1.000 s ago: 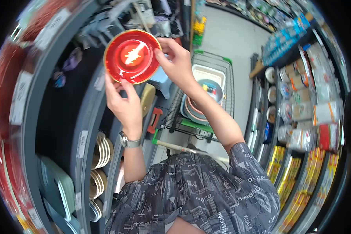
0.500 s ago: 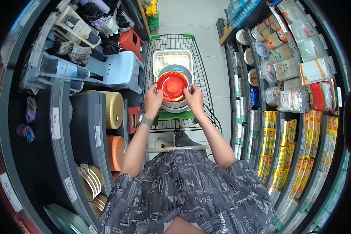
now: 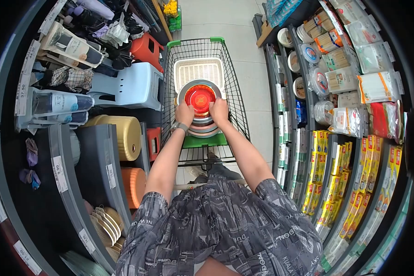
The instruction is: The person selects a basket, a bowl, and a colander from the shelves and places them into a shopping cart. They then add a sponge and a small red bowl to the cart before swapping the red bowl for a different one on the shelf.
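A round red bowl (image 3: 200, 97) with a gold mark at its centre rests inside or on a grey round basin (image 3: 212, 84), atop a stack of round basins (image 3: 204, 128) in the shopping cart. My left hand (image 3: 184, 115) is closed at the red bowl's left side, a grey watch band on that wrist. On the opposite side my right hand (image 3: 219, 110) is closed too, its thumb near the rim. The fingertips of both hands are partly hidden. Behind the stack lies a cream plastic basket (image 3: 198, 69).
The black wire cart (image 3: 237, 92) with green corners stands in an aisle between shelves. Pale blue stools (image 3: 140, 85), a gold bin (image 3: 129, 138) and an orange bin (image 3: 133, 186) are at left. Yellow boxes (image 3: 318, 158) and packets of sticks (image 3: 340, 83) fill the right shelves.
The red bowl has moved down toward the grey basin, with both hands following it. The grey rim now shows around it. The view has shifted slightly forward along the aisle.
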`<move>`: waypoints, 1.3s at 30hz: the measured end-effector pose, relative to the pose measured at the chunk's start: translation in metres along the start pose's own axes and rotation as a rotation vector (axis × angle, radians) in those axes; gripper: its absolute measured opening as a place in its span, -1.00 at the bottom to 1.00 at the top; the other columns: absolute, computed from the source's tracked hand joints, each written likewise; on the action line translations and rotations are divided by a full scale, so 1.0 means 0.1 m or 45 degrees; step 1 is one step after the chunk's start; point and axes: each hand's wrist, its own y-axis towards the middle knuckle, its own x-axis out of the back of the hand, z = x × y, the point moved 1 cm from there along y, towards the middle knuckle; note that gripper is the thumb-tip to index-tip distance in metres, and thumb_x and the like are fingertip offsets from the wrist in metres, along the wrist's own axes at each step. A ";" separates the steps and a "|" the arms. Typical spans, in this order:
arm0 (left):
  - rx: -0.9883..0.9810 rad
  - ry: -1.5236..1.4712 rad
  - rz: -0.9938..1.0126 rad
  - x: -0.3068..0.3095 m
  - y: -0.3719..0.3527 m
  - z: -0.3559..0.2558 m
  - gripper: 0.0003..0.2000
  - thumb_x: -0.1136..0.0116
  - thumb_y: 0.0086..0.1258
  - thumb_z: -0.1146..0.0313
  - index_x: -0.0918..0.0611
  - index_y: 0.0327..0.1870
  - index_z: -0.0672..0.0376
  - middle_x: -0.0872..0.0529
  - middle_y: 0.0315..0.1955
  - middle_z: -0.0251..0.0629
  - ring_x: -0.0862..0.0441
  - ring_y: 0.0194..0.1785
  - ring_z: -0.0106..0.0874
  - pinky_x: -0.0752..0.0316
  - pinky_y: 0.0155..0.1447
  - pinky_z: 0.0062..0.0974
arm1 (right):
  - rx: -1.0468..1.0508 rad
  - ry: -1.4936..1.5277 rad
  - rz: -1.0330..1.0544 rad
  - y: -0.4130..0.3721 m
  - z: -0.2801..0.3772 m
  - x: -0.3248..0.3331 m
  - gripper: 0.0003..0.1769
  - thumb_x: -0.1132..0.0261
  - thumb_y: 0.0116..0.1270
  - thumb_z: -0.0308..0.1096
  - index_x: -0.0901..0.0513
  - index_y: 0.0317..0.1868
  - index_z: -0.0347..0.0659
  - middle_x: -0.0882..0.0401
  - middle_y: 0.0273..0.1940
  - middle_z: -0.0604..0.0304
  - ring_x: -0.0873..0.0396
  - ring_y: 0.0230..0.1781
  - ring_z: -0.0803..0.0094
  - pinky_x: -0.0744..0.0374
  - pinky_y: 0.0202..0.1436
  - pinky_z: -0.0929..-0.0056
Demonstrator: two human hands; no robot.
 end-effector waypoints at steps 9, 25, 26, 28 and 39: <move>-0.162 -0.045 -0.259 -0.05 0.10 -0.10 -0.57 -0.16 0.38 0.32 -0.50 0.17 0.43 -0.66 0.00 0.29 -0.62 0.11 0.15 -0.53 0.20 0.00 | 0.004 -0.133 0.005 0.03 0.15 0.09 -0.58 -0.34 0.38 -0.15 -0.66 -0.11 -0.46 -0.61 -0.09 -0.37 -0.69 -0.13 -0.25 -0.69 -0.04 -0.05; -0.314 -0.379 -0.337 0.20 -0.38 0.06 -0.49 -0.18 0.43 0.31 -0.40 0.29 0.46 -0.52 0.14 0.24 -0.47 0.26 0.13 -0.38 0.38 -0.08 | -0.087 0.088 -0.085 -0.21 -0.08 0.38 -0.47 -0.20 0.52 -0.03 -0.57 0.09 -0.45 -0.53 0.02 -0.34 -0.59 0.04 -0.22 -0.57 0.13 0.01; -0.337 -0.370 -0.325 0.26 -0.51 0.17 -0.51 -0.16 0.43 0.35 -0.41 0.29 0.47 -0.49 0.18 0.23 -0.44 0.29 0.13 -0.35 0.42 -0.08 | -0.079 0.137 -0.036 -0.31 -0.20 0.50 -0.51 -0.20 0.50 -0.07 -0.59 0.06 -0.44 -0.54 0.02 -0.31 -0.56 0.07 -0.21 -0.54 0.17 0.00; -0.349 -0.371 -0.362 0.38 -0.85 0.45 -0.49 -0.16 0.41 0.38 -0.40 0.30 0.47 -0.48 0.22 0.23 -0.42 0.33 0.12 -0.31 0.46 -0.08 | -0.037 0.157 -0.027 -0.57 -0.52 0.71 -0.56 -0.22 0.48 -0.13 -0.60 0.05 -0.42 -0.55 0.03 -0.28 -0.53 0.11 -0.19 -0.50 0.22 -0.01; 0.161 0.089 -0.177 0.91 -2.63 1.73 -0.65 -0.15 0.44 0.26 -0.52 0.08 0.35 -0.67 -0.04 0.26 -0.62 0.09 0.19 -0.49 0.16 0.05 | -0.103 -0.421 0.048 -2.26 -1.38 1.51 -0.39 -0.23 0.50 -0.06 -0.47 0.23 -0.51 -0.57 0.03 -0.37 -0.60 0.03 -0.27 -0.55 0.15 -0.07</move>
